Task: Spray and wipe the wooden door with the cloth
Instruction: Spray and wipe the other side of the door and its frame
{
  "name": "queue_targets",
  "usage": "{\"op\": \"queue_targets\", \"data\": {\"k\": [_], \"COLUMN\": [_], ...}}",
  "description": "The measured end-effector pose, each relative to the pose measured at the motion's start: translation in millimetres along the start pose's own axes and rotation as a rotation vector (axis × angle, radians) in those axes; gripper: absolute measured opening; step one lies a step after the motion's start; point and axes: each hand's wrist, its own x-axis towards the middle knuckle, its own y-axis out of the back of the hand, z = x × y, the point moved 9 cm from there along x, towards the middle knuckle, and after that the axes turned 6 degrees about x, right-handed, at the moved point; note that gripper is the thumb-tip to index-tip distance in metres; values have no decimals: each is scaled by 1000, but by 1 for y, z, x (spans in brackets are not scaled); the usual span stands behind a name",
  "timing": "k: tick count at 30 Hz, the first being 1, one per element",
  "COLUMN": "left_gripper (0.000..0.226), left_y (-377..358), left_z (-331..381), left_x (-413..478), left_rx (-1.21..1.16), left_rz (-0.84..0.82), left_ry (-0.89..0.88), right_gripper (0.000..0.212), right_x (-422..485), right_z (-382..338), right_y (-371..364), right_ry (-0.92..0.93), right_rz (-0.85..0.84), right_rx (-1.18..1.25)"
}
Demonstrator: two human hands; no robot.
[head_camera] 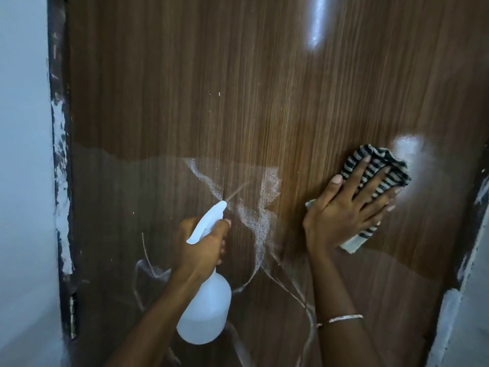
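A person stands close to a brown wooden door (238, 88) that fills nearly the whole view. The left grip (203, 245) is closed around the neck of a white spray bottle (206, 308), with a finger curled at the trigger. The bottle's nozzle (219, 207) points up and to the right at the door, and a thin line of spray seems to leave it. To the right of the left grip and slightly higher, the right grip (341, 215) lies open, fingers straight and spread. It presses a crumpled dark-and-pale striped cloth (381, 165) flat against the wood. The cloth pokes out beyond the fingertips and under the heel of the palm. Chalky white marks (264, 207) loop across the door between the two grips and trail below them. Above both grips the wood looks glossier; around and below them it looks duller. A thin bracelet (340, 319) circles the right wrist. A paint-flecked door frame (59, 154) and a pale wall (23, 181) lie to the left of the left grip. The step in hand appears to be spraying the marked patch while the cloth waits just beside it. The next move probably calls for sliding the cloth leftward over the wet marks with firm, flat pressure.
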Motion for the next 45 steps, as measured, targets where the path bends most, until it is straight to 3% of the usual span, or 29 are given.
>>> {"op": "queue_targets", "data": {"k": [3, 5, 9, 13, 15, 20, 24, 26, 30, 33, 37, 39, 45], "left_gripper": [13, 7, 20, 13, 8, 9, 6, 13, 28, 21, 14, 12, 21], "left_y": [14, 22, 30, 37, 42, 55, 69, 79, 106, 115, 126, 132, 147], "left_z": [0, 3, 9, 5, -2, -15, -25, -26, -24, -21, -24, -28, -21], "left_x": [4, 8, 15, 24, 31, 43, 47, 50, 53, 58, 69, 75, 84], "left_rx": [-28, -19, -3, -24, -29, -64, -57, -43, 10, 25, -14, -44, -43], "left_rz": [-9, -19, -13, -14, -20, -45, -25, 16, 146, 170, 172, 160, 140], "left_ry": [14, 10, -29, -27, -10, 23, 59, 56, 21, -4, 3, 26, -11], "right_gripper": [55, 56, 58, 55, 55, 53, 54, 56, 56, 57, 53, 53, 51], "right_x": [-29, -56, -114, -107, -83, -35, -57, -82, -143, -168, -155, -135, -107], "right_z": [-30, -67, -132, -121, -97, -35, -62, -93, -161, -191, -181, -161, -127], "right_y": [-15, -32, -66, -64, -52, -24, -33, -50, -81, -96, -93, -84, -66], "right_ry": [6, 137, 531, 675, 608, 210, -14, 28, 327, 526, 658, 604, 202], "right_rz": [-19, -101, -302, -368, -330, -148, -40, -84, -228, -305, -332, -306, -99], "right_rx": [4, 3, 38, 22, -8, -21, 22, 25, 30, 55, 44, 19, 2]}}
